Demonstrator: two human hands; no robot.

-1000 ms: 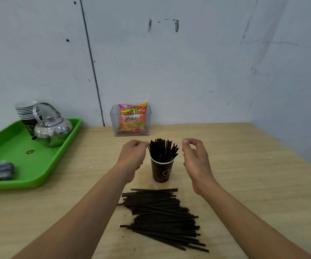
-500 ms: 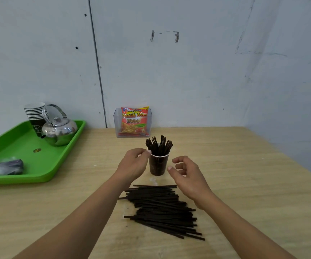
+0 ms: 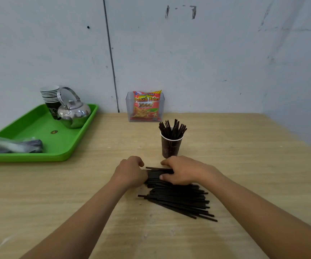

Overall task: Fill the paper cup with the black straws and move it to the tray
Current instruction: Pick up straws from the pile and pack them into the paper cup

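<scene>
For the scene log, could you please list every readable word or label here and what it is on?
"Kentang Goreng" – snack packet, top line.
"French Fries" – same packet, large letters.
"2000" – same packet, probably; stylised.
Stacked cups: white marking, too small to read.
Paper cup: nothing legible.

A drinks or snack stall corner, set up plainly against a bare wall.

A wooden counter [image 3: 225, 146] meets a scuffed, pale painted wall [image 3: 207, 53] with a dark seam running down it. Left of the clear snack box [image 3: 145, 107], which stands at the wall and holds a red packet of French fries [image 3: 146, 105], a green tray [image 3: 61, 146] carries a steel kettle [image 3: 74, 114], a stack of paper cups [image 3: 50, 98] behind it, and a plastic-wrapped bundle [image 3: 12, 146] at its near end. In front of the box stand a paper cup [image 3: 170, 147] filled with black straws [image 3: 172, 128] and, nearer, a loose pile of more straws [image 3: 181, 200] on the counter.
</scene>
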